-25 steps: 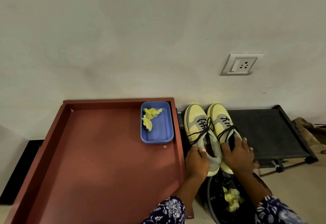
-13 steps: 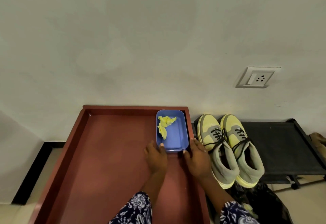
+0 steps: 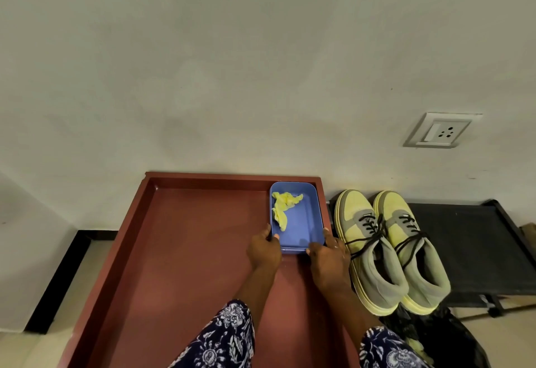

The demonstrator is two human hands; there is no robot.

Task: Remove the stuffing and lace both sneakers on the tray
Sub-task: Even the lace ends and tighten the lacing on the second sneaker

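Note:
A small blue box (image 3: 301, 228) with crumpled yellow paper stuffing (image 3: 282, 208) inside sits in the far right corner of the brown tray (image 3: 179, 251). My left hand (image 3: 264, 248) grips the box's near left corner, thumb over the rim. My right hand (image 3: 327, 257) holds its near right corner. Two yellow-and-grey sneakers, one on the left (image 3: 367, 251) and one on the right (image 3: 412, 248), stand side by side on a black rack (image 3: 475, 246) to the right of the tray, dark laces threaded and loose ends crossing.
The tray's far edge meets a pale wall with a socket plate (image 3: 442, 130). A black bag (image 3: 435, 338) with yellow paper lies on the floor below the sneakers. A black skirting strip (image 3: 58, 277) runs along the left.
Both hands left the sneakers on the rack and moved left to the blue box, now holding its near corners. The camera view shifted left and upward.

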